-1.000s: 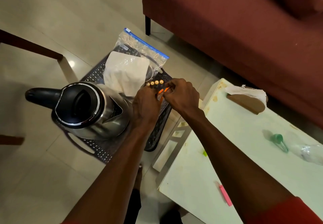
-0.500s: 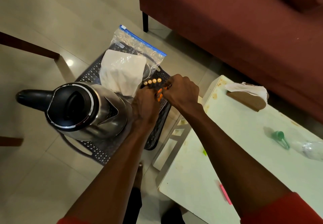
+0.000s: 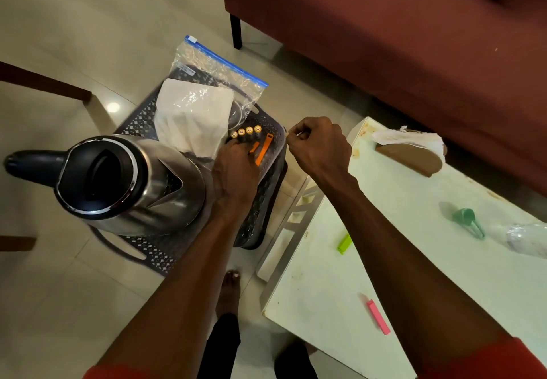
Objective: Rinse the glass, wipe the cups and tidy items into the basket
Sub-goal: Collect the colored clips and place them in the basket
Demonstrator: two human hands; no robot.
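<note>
While the left hand (image 3: 233, 168) is rested with relaxed fingers on four gold-tipped batteries (image 3: 245, 132) in the dark perforated plastic basket (image 3: 139, 121), two orange clips (image 3: 262, 150) are seen beside them; the right hand (image 3: 318, 145) is curled, its contents unclear.

left hand (image 3: 235, 168) reaches down, fingers extended; right hand (image 3: 318, 145) raised, fingers curled.

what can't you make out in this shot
Head view only:
- Left hand fingertips: hidden behind its own back, so grip on the batteries is unclear.
- Right hand: something pale between its fingertips, too small to name.
- Basket floor: covered by kettle and bag.
</note>
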